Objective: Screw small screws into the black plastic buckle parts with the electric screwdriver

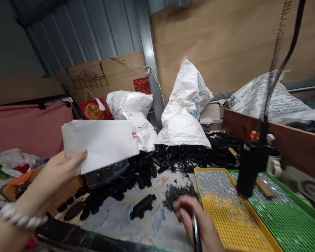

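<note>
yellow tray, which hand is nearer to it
Right. The right hand is right beside the left edge of the yellow tray, while the left hand is well off to the left, holding white paper.

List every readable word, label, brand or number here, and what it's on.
No text is legible.
Left white sack: dark print, too small.
Middle white sack: blue print, too blurred.
Right sack: rows of print, a square code, unreadable.
Red sheet: print too small.
</note>
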`<state>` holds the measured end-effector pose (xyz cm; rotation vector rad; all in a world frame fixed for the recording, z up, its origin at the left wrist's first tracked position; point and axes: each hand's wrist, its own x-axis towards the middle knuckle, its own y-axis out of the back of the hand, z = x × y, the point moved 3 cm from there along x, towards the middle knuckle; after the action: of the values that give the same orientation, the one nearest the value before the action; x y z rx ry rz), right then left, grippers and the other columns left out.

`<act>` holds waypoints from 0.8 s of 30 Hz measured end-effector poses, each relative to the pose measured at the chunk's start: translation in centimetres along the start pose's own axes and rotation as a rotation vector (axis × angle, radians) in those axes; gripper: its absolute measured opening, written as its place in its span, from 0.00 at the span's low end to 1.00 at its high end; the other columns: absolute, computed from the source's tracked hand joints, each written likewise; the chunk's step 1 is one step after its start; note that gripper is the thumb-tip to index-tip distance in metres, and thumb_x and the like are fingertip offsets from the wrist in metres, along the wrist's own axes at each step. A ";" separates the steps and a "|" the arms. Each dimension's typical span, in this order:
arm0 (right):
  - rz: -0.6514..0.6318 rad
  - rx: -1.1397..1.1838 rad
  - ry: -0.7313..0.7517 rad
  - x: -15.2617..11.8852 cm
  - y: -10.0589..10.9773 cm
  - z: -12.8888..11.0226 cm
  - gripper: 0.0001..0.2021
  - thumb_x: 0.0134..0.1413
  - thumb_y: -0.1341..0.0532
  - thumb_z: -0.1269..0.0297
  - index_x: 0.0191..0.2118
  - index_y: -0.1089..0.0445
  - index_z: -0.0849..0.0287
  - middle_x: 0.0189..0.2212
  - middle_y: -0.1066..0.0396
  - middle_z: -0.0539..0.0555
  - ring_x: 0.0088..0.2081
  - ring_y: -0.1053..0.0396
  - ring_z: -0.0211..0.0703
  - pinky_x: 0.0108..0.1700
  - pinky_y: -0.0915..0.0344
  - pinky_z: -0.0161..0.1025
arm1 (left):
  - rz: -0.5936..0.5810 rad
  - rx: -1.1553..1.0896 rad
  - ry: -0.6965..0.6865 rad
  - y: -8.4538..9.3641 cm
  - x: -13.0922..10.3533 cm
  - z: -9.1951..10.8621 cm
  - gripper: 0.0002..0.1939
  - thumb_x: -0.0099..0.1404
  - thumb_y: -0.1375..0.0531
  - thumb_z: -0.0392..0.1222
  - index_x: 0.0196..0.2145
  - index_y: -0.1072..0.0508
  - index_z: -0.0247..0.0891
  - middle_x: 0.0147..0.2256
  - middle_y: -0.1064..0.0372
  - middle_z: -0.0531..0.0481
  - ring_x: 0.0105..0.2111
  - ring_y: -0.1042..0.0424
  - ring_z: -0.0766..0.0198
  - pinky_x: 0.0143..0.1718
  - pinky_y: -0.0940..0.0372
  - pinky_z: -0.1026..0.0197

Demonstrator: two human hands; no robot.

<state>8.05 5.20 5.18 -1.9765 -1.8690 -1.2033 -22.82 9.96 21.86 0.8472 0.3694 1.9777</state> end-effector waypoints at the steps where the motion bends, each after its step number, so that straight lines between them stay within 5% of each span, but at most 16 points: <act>1: 0.054 0.164 -0.113 1.0 0.4 0.1 0.08 0.60 0.48 0.62 0.45 0.39 0.52 0.38 0.30 0.54 0.37 0.29 0.38 0.40 0.30 0.34 | -0.042 -0.207 0.118 -1.5 -2.6 -0.8 0.35 0.52 0.46 0.59 0.56 0.39 0.43 0.45 0.27 0.50 0.43 0.28 0.51 0.45 0.31 0.55; 4: 0.069 0.501 -0.340 3.1 1.6 0.4 0.18 0.54 0.42 0.55 0.49 0.43 0.54 0.43 0.32 0.57 0.38 0.31 0.39 0.36 0.32 0.34 | -0.182 -0.437 0.420 -6.2 -10.1 -3.0 0.42 0.45 0.43 0.62 0.59 0.45 0.59 0.45 0.27 0.57 0.45 0.29 0.44 0.36 0.27 0.47; 6: -0.062 0.611 -0.462 3.0 2.5 0.9 0.17 0.53 0.42 0.51 0.43 0.39 0.56 0.32 0.32 0.52 0.28 0.33 0.35 0.27 0.36 0.31 | -0.295 -0.482 0.502 -8.9 -14.2 -4.0 0.44 0.45 0.44 0.63 0.60 0.52 0.64 0.46 0.28 0.61 0.48 0.31 0.44 0.34 0.26 0.46; 10: -0.234 0.705 -0.617 -0.6 4.6 1.5 0.17 0.52 0.43 0.48 0.30 0.37 0.59 0.20 0.39 0.45 0.20 0.42 0.29 0.22 0.45 0.29 | -0.506 -0.542 0.549 -12.1 -19.7 -5.0 0.46 0.49 0.46 0.62 0.63 0.60 0.60 0.51 0.32 0.59 0.52 0.35 0.47 0.44 0.28 0.48; 14: -0.164 0.707 -0.672 -3.6 6.3 0.8 0.15 0.52 0.41 0.51 0.29 0.39 0.58 0.20 0.40 0.44 0.21 0.44 0.29 0.24 0.47 0.28 | -0.633 -0.641 0.582 -13.0 -22.4 -5.0 0.46 0.50 0.44 0.63 0.63 0.53 0.50 0.53 0.34 0.52 0.53 0.36 0.47 0.49 0.31 0.48; 18: -0.035 0.513 -0.550 -3.3 7.6 0.1 0.12 0.53 0.42 0.55 0.28 0.38 0.59 0.24 0.36 0.47 0.25 0.40 0.32 0.27 0.44 0.30 | -0.631 -0.769 0.632 -13.8 -24.0 -4.3 0.43 0.48 0.40 0.63 0.60 0.44 0.49 0.52 0.32 0.50 0.54 0.37 0.48 0.51 0.32 0.49; 24: 0.056 0.504 -0.598 -1.7 7.7 3.8 0.12 0.54 0.43 0.55 0.28 0.38 0.59 0.25 0.34 0.49 0.26 0.35 0.34 0.28 0.41 0.31 | -0.616 -0.857 0.683 -16.8 -23.8 -4.2 0.34 0.51 0.40 0.57 0.55 0.37 0.46 0.51 0.32 0.46 0.54 0.36 0.49 0.52 0.33 0.49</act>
<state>16.79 4.65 4.59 -2.1869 -2.0594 -0.0706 -7.01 -0.98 -0.46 -0.4604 0.1024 1.5349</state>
